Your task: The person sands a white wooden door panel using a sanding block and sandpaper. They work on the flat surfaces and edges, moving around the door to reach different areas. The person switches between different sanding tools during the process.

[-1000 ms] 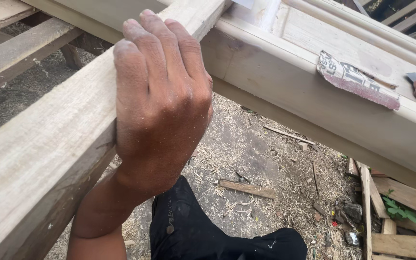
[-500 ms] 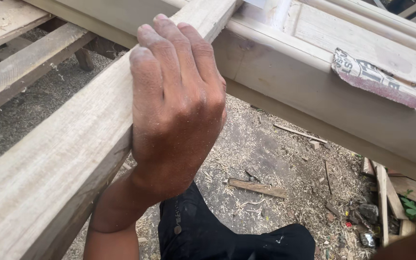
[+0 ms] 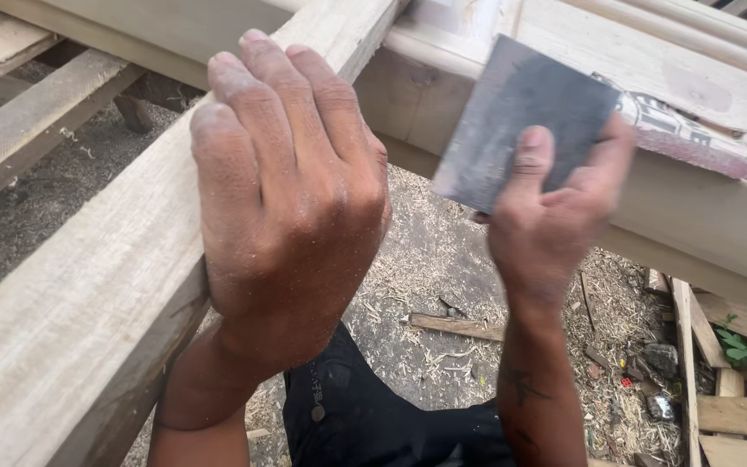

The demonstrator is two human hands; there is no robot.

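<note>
The right hand (image 3: 546, 229), absent from view half a second ago, has come up into the middle of the frame, closed on a thin, flat, dark grey rectangular metal scraper blade (image 3: 525, 121); the thumb is pressed on its near face, the fingers wrapped behind. The blade stands tilted against the near edge of the pale moulded wooden frame (image 3: 702, 225), just left of the torn sheet of reddish sandpaper (image 3: 689, 143) lying on that frame. The left hand (image 3: 283, 199) remains draped palm-down over the rough grey timber beam (image 3: 71, 294) left of the frame, fingers curled over its far edge, holding nothing loose. Judgement: work on the frame edge has shifted from the sandpaper to the blade. Sawdust and offcuts cover the ground (image 3: 443, 268) below.
</note>
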